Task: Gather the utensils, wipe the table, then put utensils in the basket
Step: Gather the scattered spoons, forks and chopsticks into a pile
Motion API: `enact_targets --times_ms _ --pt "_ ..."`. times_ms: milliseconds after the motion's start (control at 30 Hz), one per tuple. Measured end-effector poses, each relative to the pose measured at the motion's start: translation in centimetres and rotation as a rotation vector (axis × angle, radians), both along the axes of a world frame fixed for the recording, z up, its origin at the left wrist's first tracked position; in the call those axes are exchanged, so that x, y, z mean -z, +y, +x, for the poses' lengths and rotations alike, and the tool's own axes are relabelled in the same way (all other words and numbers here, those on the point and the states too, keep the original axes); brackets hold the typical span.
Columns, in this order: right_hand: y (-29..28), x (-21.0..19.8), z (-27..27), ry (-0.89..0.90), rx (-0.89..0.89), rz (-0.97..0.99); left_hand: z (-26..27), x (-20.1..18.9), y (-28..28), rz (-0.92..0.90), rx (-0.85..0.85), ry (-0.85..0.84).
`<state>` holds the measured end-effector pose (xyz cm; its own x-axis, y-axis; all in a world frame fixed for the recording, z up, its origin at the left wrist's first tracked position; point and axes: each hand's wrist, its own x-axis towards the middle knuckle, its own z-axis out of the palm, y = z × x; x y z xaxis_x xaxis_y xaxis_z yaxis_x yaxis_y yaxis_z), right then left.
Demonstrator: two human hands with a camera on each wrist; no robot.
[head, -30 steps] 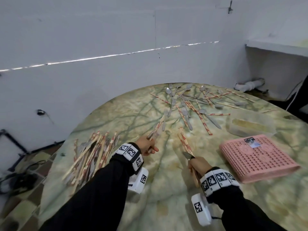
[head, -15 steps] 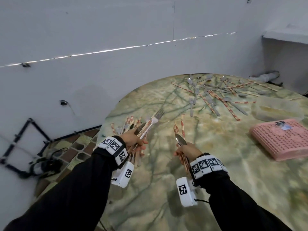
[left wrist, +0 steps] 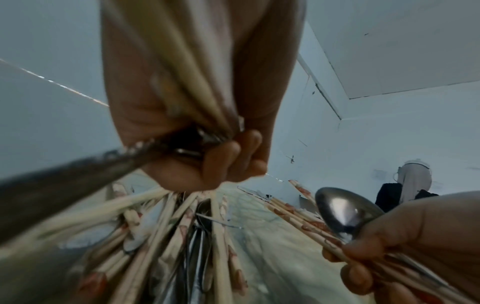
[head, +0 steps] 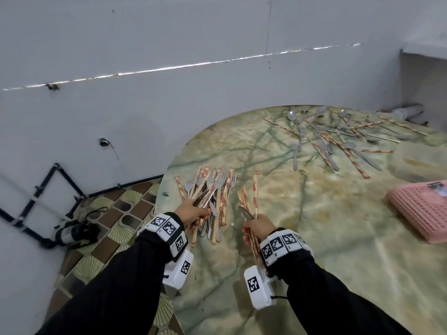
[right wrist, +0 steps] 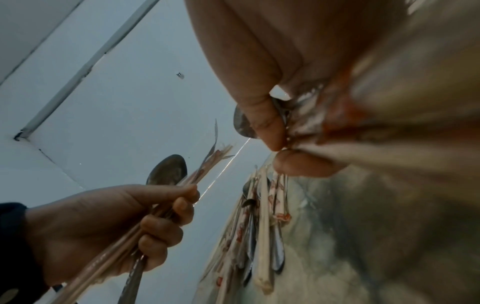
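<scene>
A: Where is open surface? 
B: Bare table (head: 302,238) between the near utensil pile (head: 212,201) and the pink basket (head: 420,211).

A: Obstructions? 
B: Scattered utensils (head: 338,139) across the far side; wall (head: 121,105) close at left.

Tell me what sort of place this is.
Probably a plain eatery or back room: a round marble-patterned table strewn with many wrapped chopsticks and metal cutlery, bare white walls, and a patterned tile floor.

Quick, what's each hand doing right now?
Left hand: grips a bunch of forks and chopsticks.
Right hand: grips a spoon with some chopsticks.
</scene>
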<state>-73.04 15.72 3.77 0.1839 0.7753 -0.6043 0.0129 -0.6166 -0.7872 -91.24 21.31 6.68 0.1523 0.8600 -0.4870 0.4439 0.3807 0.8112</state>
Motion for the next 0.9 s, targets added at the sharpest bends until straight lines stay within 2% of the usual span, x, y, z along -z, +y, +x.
enact_targets --times_ms 133,367,500,633,767,900 --pt "1.3 0.7 0.0 0.012 -0.029 -0.039 0.9 1.1 0.0 0.038 -0.12 -0.014" --pt "3.6 3.2 -0.5 -0.003 0.07 -0.025 0.6 2.1 1.1 0.015 -0.223 -0.117" --pt "5.8 4.5 -1.1 -0.076 0.046 0.002 0.0 2.4 2.6 0.029 -0.201 -0.108" --pt "7.1 2.1 -2.6 -0.231 -0.002 0.037 -0.8 2.8 4.1 0.037 -0.147 -0.118" --pt "8.7 1.5 -3.9 -0.298 0.026 0.075 -1.5 3.3 5.4 0.057 -0.097 -0.118" --pt "9.8 1.2 -4.4 -0.441 0.077 0.118 -2.0 3.7 6.4 0.072 -0.029 -0.123"
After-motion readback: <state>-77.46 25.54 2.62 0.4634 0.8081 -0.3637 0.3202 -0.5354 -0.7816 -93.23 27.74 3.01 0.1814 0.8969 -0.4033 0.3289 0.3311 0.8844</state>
